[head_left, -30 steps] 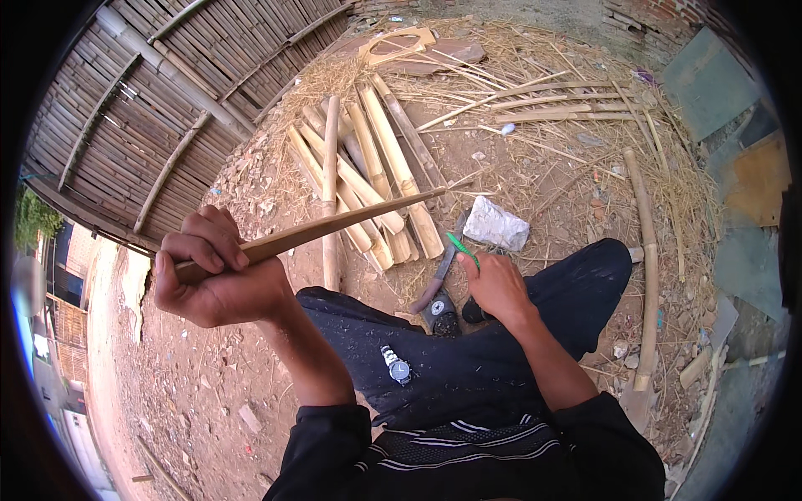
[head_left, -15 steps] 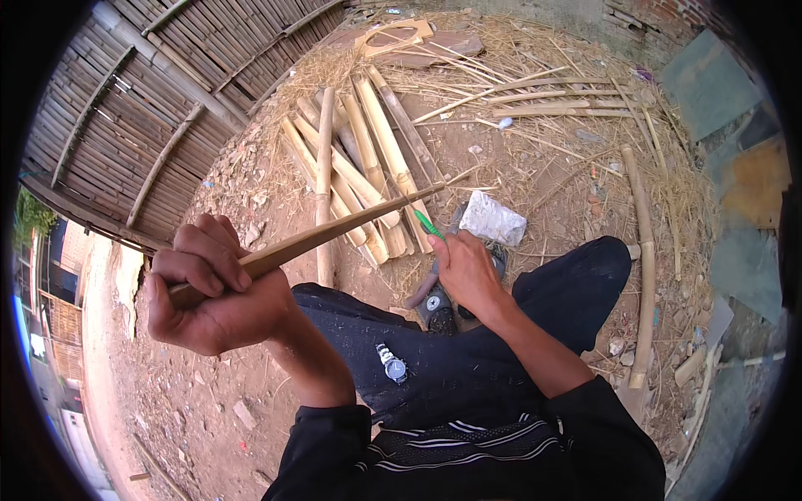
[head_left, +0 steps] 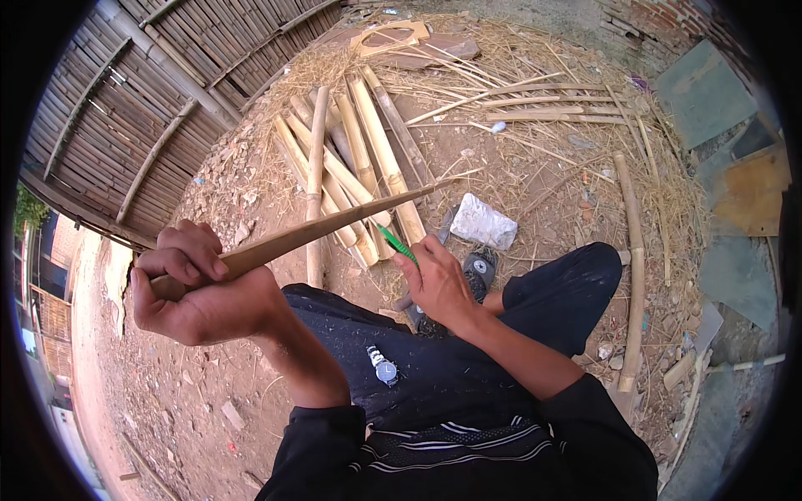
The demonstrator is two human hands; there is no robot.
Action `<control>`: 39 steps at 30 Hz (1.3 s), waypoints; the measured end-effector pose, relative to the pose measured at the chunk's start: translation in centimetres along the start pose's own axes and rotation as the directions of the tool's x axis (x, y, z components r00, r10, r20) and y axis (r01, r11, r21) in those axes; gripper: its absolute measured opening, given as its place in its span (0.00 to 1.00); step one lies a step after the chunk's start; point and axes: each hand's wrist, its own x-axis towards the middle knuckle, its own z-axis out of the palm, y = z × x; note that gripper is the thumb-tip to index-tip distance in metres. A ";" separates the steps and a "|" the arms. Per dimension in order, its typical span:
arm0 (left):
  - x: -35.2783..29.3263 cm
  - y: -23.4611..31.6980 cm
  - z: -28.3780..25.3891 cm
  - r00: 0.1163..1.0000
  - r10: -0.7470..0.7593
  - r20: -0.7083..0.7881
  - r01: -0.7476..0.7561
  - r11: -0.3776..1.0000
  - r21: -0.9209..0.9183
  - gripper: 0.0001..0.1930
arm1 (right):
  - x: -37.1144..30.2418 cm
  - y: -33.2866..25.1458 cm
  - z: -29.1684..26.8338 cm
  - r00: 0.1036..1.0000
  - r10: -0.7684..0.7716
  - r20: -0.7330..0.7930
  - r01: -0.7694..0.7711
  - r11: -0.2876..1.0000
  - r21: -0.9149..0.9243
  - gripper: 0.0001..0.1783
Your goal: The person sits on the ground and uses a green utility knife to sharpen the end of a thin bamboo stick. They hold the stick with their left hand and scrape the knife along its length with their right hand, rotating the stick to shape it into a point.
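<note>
My left hand (head_left: 209, 288) is raised at the left, its fingers wrapped round the thick near end of a split bamboo strip (head_left: 309, 235). The strip slants away to the right and narrows to a thin tip. Below it, in front of my knees, my right hand (head_left: 441, 282) is closed on a slim bright green tool (head_left: 396, 242). The tool's green end points up and left, just under the strip and seemingly apart from it. My fingers hide the rest, so its exact kind is unclear. A wristwatch (head_left: 385, 369) lies on my dark trousers.
Split bamboo lengths (head_left: 380, 150) lie on the dirt ahead, with a bamboo pole (head_left: 317, 184) across them. A whitish block (head_left: 484, 221) sits by my feet. Another pole (head_left: 632, 275) lies at right, near glass-like sheets (head_left: 706, 92). A bamboo wall (head_left: 117, 108) stands left.
My right hand has moved left and slightly down with the green tool, whose end now sits lower along the bamboo strip. The left hand keeps its grip, shifted slightly left in view.
</note>
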 end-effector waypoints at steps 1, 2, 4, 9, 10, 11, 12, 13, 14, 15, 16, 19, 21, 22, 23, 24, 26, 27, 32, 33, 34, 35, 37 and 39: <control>0.1 -0.1 0.4 1.000 -0.008 -0.024 0.008 1.000 0.005 0.20 | 0.4 2.8 1.0 0.990 0.143 0.013 -0.141 0.985 -0.104 0.17; 0.2 -0.1 0.6 0.999 -0.013 -0.047 0.014 1.000 0.013 0.19 | 1.2 6.0 1.8 0.959 0.284 0.014 -0.275 0.940 -0.202 0.16; 0.3 -0.3 0.8 0.997 -0.026 -0.072 0.027 0.999 0.018 0.19 | 1.6 7.3 1.5 0.943 0.333 -0.013 -0.324 0.906 -0.273 0.15; 0.0 0.2 -0.2 0.996 0.010 -0.086 -0.001 0.994 0.111 0.19 | 1.0 0.0 -0.2 0.997 -0.072 -0.005 0.072 0.996 0.052 0.18; 0.0 0.3 0.2 0.998 0.013 -0.063 -0.008 0.997 0.082 0.19 | 0.9 0.8 0.5 1.000 -0.009 -0.018 0.009 0.999 0.045 0.19; -0.2 0.2 0.6 0.998 0.015 -0.059 -0.011 0.998 0.069 0.18 | 1.2 4.0 1.5 0.994 0.109 0.001 -0.109 0.993 -0.050 0.19; -0.5 0.0 1.1 0.998 0.003 -0.055 -0.001 0.999 0.048 0.18 | 1.6 8.5 1.8 0.972 0.237 0.001 -0.234 0.960 -0.153 0.18; -0.5 -0.1 1.2 0.999 0.015 -0.050 -0.013 0.999 0.039 0.17 | 2.6 9.2 1.6 0.939 0.344 -0.001 -0.334 0.911 -0.239 0.18; -0.4 -0.1 1.0 0.999 0.011 -0.051 -0.009 0.999 0.033 0.18 | 2.6 9.5 1.8 0.961 0.277 -0.011 -0.272 0.934 -0.231 0.18; -0.2 0.1 0.7 0.999 0.006 -0.052 -0.005 1.000 0.025 0.18 | 2.4 9.8 1.9 0.978 0.209 -0.023 -0.209 0.952 -0.223 0.18; -0.1 0.0 0.3 0.998 0.005 -0.055 -0.003 1.000 0.031 0.19 | 2.5 9.2 2.0 0.990 0.140 -0.024 -0.142 0.968 -0.209 0.17; 0.2 0.0 0.3 0.992 0.024 -0.121 -0.013 0.995 0.095 0.19 | 2.1 3.4 1.7 0.995 -0.062 -0.079 0.064 0.998 0.019 0.22; 0.3 -0.3 1.0 0.991 0.001 -0.134 0.009 0.997 0.072 0.19 | 2.4 8.7 3.5 0.986 0.161 -0.038 -0.164 0.982 -0.089 0.22; 0.3 -0.3 1.2 0.990 -0.012 -0.138 0.022 0.998 0.066 0.19 | 2.8 13.2 3.8 0.937 0.350 -0.008 -0.345 0.920 -0.185 0.21; 0.2 -0.3 1.2 0.991 -0.014 -0.130 0.023 0.998 0.065 0.19 | 3.1 15.5 3.7 0.851 0.525 0.001 -0.504 0.817 -0.280 0.21; 0.3 -0.3 0.9 0.993 0.000 -0.120 0.009 0.997 0.077 0.19 | 3.2 15.0 3.7 0.871 0.491 0.015 -0.469 0.840 -0.272 0.21; 0.4 -0.3 0.0 0.992 0.020 -0.124 -0.005 0.993 0.116 0.19 | 3.4 13.1 2.8 0.903 0.427 0.046 -0.401 0.877 -0.266 0.22; 0.5 -0.4 -0.2 0.991 0.034 -0.128 -0.018 0.992 0.128 0.19 | 3.3 12.5 3.5 0.956 0.294 -0.006 -0.289 0.937 -0.195 0.23; 0.8 -0.4 0.2 0.986 0.008 -0.168 0.010 0.995 0.104 0.19 | 4.3 13.7 4.2 0.938 0.344 -0.050 -0.345 0.904 -0.252 0.27; 1.2 -0.6 0.4 0.982 0.004 -0.188 0.015 0.995 0.101 0.19 | 5.3 14.1 3.9 0.916 0.400 -0.033 -0.393 0.877 -0.277 0.27; 1.4 -0.8 0.4 0.977 -0.006 -0.211 0.028 0.994 0.104 0.19 | 5.8 13.5 3.1 0.929 0.365 -0.052 -0.361 0.869 -0.337 0.26; 1.6 -1.0 0.2 0.972 -0.016 -0.234 0.042 0.994 0.105 0.19 | 5.3 13.8 3.5 0.925 0.374 -0.059 -0.372 0.870 -0.323 0.26; 1.3 -1.0 -0.8 0.987 0.004 -0.158 0.013 0.994 0.108 0.18 | 4.6 13.8 4.1 0.921 0.384 -0.071 -0.387 0.873 -0.297 0.26; 0.8 -0.6 -0.8 0.990 0.029 -0.139 -0.015 0.995 0.100 0.17 | 4.9 12.4 4.3 0.942 0.329 -0.071 -0.336 0.909 -0.249 0.24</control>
